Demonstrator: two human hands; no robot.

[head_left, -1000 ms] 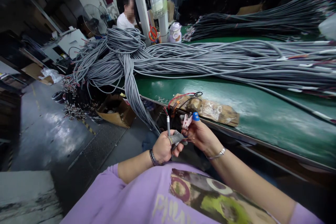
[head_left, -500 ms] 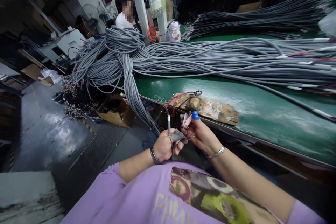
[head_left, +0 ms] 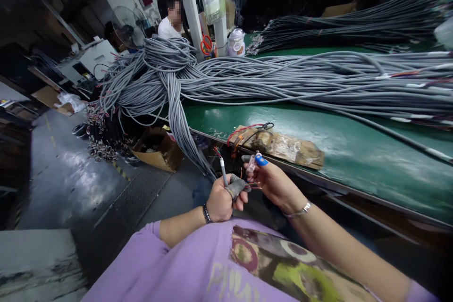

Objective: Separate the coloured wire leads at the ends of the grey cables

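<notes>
My left hand (head_left: 221, 199), its thumb wrapped in grey, is closed around a grey cable (head_left: 224, 172). The cable's tip, with a white band and thin coloured wires, points up and to the left. More bare-ended thin wires (head_left: 253, 185) stick out of the same hand to the right. Beside it, my right hand (head_left: 278, 186), with a blue cover on the thumb, pinches a small pale pink clip (head_left: 251, 164); the fingers partly hide it. The two hands are close together before the table edge. Several grey cables (head_left: 186, 122) hang over that edge behind my left hand.
On the green table (head_left: 354, 141) lie a worn wooden board (head_left: 283, 147) with red and black leads and a long grey cable bundle (head_left: 283, 75). Black cables (head_left: 354, 23) lie behind. A cardboard box (head_left: 159, 151) stands on the floor. A person (head_left: 170, 26) is behind a post.
The cable tip in my left hand has shifted left and down and tilts more, its wires now apart from the table edge. My right hand has turned slightly, still pinching the clip.
</notes>
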